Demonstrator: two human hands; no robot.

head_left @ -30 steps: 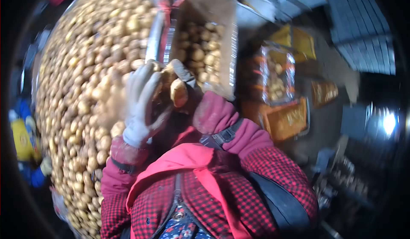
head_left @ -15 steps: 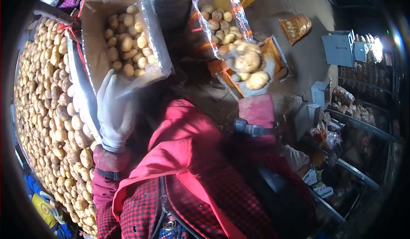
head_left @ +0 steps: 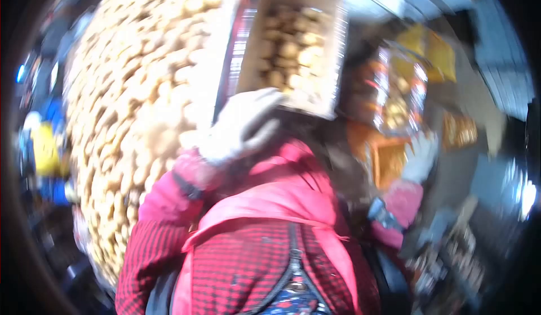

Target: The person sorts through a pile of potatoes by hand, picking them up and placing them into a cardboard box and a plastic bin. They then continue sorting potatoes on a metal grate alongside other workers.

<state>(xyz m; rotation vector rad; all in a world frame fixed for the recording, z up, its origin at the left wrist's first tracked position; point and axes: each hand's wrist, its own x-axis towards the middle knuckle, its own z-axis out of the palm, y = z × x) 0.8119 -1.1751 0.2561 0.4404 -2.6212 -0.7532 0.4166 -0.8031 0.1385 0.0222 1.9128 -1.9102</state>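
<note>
L hand [head_left: 239, 126], gloved, fingers spread, rests at near edge of cardboard box [head_left: 293, 50] of potatoes [head_left: 284, 47]. Box prob heavy, soft-walled; grip underneath. R hand [head_left: 420, 157] blurred, grip can't tell.

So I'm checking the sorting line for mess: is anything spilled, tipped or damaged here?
Nothing clearly stands out, though the picture is blurred. The potatoes lie in one big heap, the cardboard box holds its own potatoes, and the clear bag stands filled. The left hand is at the box's near edge; the right hand is just below the bag.
</note>
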